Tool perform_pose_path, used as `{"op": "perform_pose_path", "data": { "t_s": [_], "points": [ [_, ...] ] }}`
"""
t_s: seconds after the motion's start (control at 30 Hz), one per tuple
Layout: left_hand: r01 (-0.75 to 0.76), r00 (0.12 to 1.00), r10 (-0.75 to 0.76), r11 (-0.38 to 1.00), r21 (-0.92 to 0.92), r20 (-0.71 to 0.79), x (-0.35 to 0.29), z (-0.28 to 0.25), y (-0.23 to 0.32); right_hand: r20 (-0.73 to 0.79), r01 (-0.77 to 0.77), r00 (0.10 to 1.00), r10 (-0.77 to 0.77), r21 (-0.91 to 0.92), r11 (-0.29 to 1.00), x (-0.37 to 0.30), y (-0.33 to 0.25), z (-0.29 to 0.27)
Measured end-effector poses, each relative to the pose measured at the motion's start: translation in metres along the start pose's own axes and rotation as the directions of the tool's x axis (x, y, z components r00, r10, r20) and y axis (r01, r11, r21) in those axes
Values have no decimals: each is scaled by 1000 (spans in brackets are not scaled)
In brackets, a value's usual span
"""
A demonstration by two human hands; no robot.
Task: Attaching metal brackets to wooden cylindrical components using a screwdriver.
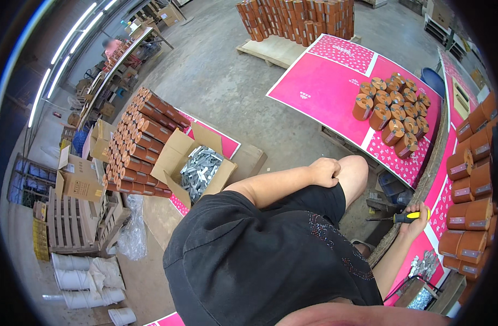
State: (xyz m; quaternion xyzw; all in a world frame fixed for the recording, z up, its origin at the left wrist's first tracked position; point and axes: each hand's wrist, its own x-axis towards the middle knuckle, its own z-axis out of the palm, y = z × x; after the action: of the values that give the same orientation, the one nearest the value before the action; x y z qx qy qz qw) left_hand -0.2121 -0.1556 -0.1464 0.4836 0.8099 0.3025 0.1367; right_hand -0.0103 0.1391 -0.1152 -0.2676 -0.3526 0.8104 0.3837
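The right hand [415, 221] is clamped on a screwdriver [404, 217] at the bench [336, 92] edge; the left hand [324, 171] rests curled on the knee [353, 168]. Rolls [393, 111] stand grouped nearby; none is being worked.

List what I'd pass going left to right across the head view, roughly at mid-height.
Stack of cardboard boxes → pile of orange rolls → open box of metal pieces → left hand on the knee → right hand holding a screwdriver → orange rolls at the right edge.

I note an open brown carton [193, 165] of grey metal parts at centre-left; closed brown cartons [78, 176] further left.
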Motion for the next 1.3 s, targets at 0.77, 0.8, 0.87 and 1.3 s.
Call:
{"op": "perform_pose_path", "data": {
  "t_s": [0.77, 0.8, 0.87, 1.3],
  "points": [
    [-34, 997, 39, 996, 78, -64, -26, 15, 17, 4, 22, 1000, -22, -31, 999, -3, -1, 5],
    [-34, 997, 39, 996, 78, -64, -26, 15, 17, 4, 22, 1000, -22, -31, 999, -4, -1, 6],
    [-24, 999, 28, 995, 96, -35, -26, 12, 21, 5, 4, 1000, -4, -39, 999, -5, -3, 9],
    [-31, 999, 29, 985, 167, 18, -19, 17, 22, 39, 21, 999, -19, -45, 999, -3, -1, 4]
  ]
}}
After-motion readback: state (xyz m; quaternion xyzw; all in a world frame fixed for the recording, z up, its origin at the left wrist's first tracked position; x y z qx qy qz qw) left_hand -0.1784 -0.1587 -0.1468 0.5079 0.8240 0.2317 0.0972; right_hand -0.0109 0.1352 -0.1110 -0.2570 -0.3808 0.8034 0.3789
